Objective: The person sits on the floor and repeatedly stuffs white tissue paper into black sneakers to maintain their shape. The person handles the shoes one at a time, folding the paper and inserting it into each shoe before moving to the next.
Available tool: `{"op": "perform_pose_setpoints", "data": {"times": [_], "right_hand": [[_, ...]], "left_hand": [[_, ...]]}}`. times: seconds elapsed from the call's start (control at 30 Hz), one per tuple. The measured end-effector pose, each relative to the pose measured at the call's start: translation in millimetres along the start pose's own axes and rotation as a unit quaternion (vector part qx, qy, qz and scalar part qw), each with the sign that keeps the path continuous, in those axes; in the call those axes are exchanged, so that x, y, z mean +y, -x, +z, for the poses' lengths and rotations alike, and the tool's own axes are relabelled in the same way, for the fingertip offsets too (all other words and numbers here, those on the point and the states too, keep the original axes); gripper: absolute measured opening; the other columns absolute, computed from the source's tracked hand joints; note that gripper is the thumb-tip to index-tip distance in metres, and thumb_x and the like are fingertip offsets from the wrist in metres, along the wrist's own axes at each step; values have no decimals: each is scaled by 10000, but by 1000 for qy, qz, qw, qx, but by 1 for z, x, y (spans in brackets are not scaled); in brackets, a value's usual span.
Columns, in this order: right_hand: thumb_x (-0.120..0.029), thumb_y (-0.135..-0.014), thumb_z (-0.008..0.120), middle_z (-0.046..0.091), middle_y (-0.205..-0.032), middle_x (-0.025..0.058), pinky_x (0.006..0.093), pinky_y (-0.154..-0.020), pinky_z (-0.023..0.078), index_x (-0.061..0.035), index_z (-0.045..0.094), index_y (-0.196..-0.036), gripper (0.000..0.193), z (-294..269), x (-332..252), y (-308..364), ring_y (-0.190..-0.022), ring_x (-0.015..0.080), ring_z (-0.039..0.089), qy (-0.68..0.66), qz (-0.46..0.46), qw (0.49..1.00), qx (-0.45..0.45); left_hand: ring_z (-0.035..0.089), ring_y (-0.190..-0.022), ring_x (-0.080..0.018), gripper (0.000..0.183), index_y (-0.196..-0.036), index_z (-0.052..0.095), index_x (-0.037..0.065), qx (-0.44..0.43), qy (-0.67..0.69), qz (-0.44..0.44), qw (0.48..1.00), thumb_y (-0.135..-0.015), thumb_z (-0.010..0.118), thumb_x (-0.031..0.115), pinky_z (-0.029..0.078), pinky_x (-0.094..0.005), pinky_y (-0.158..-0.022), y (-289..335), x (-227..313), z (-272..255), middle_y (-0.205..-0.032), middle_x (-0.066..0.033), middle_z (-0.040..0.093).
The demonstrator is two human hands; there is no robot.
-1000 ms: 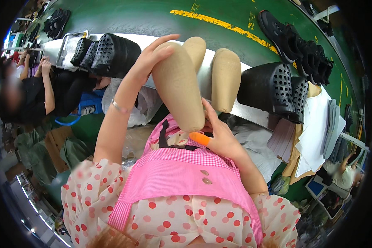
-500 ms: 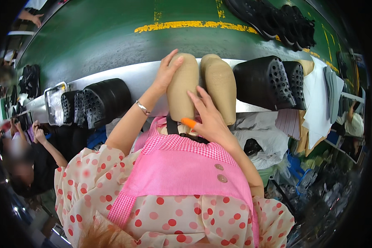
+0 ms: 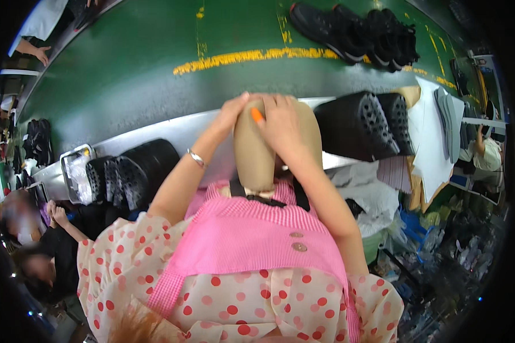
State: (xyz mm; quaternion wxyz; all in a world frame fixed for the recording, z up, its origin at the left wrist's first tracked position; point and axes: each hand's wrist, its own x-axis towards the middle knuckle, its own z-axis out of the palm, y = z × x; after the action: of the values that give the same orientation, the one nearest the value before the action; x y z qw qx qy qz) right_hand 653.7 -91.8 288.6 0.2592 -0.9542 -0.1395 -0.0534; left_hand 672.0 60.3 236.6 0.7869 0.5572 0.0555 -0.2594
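A long beige piece with a rounded far end (image 3: 253,154) lies lengthwise in front of my apron; I cannot make out its exact kind. My left hand (image 3: 230,114) is closed around the left side of its far end. Over the top of that end lies my right hand (image 3: 281,124), fingers pressed together and bent across the rim. The right thumb wears an orange finger cover (image 3: 257,115) and rests on the beige surface. A second beige piece (image 3: 313,128) stands close on the right, partly behind my right hand and forearm.
A metal bench (image 3: 197,128) runs across. Black pieces with holes stand on it in a left stack (image 3: 149,171) and a right stack (image 3: 357,123). White sheets (image 3: 432,140) are farther right. Black shoes (image 3: 360,37) stand on the green floor; co-workers sit far left.
My right hand has moved from the near right side of the beige piece up to its far end. My left hand has shifted slightly nearer. The view has tilted a little.
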Motion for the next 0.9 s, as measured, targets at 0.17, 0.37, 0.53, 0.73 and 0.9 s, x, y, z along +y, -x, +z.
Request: {"op": "perform_pose_setpoints", "data": {"times": [0.17,0.37,0.53,0.73,0.9], "right_hand": [[-171,-752,694,573,-1025,158,435,-866,440,-50,582,-1097,382,-7,-11,9,-978,339,527,-45,-23,998,45],[-203,-745,711,585,-1055,157,417,-886,447,-56,517,-1102,432,-13,-12,1,-995,343,544,-214,59,974,-40],[-253,-789,716,655,-1048,110,345,-879,480,-38,619,-1100,390,-13,26,-8,-996,199,601,-434,105,880,-160],[-191,-887,666,607,-930,-5,227,-704,470,-33,561,-1080,270,-89,18,-13,-827,57,546,-578,139,804,-21],[-149,-866,677,618,-934,12,233,-727,482,-45,572,-1115,289,-141,19,20,-837,87,571,-536,115,836,37]], "left_hand": [[518,-1193,-174,429,-1289,553,16,-52,-32,-4,998,-1004,451,320,381,-306,-1042,-1,-11,-23,-1290,-80,572],[493,-1235,-167,416,-1327,527,28,-61,-9,-40,997,-997,484,278,385,-304,-1053,0,8,-13,-1329,-72,545],[570,-1119,-157,367,-1288,582,75,-5,-107,-26,994,-978,477,241,476,-322,-965,0,-1,-5,-1247,-66,606],[600,-1125,-261,605,-1376,428,16,-73,81,-71,992,-987,405,479,512,-396,-947,-3,-2,-19,-1291,-164,560],[589,-1136,-237,616,-1365,431,-7,-62,132,-27,989,-902,602,361,474,-382,-982,102,75,88,-1269,-137,576]]}}
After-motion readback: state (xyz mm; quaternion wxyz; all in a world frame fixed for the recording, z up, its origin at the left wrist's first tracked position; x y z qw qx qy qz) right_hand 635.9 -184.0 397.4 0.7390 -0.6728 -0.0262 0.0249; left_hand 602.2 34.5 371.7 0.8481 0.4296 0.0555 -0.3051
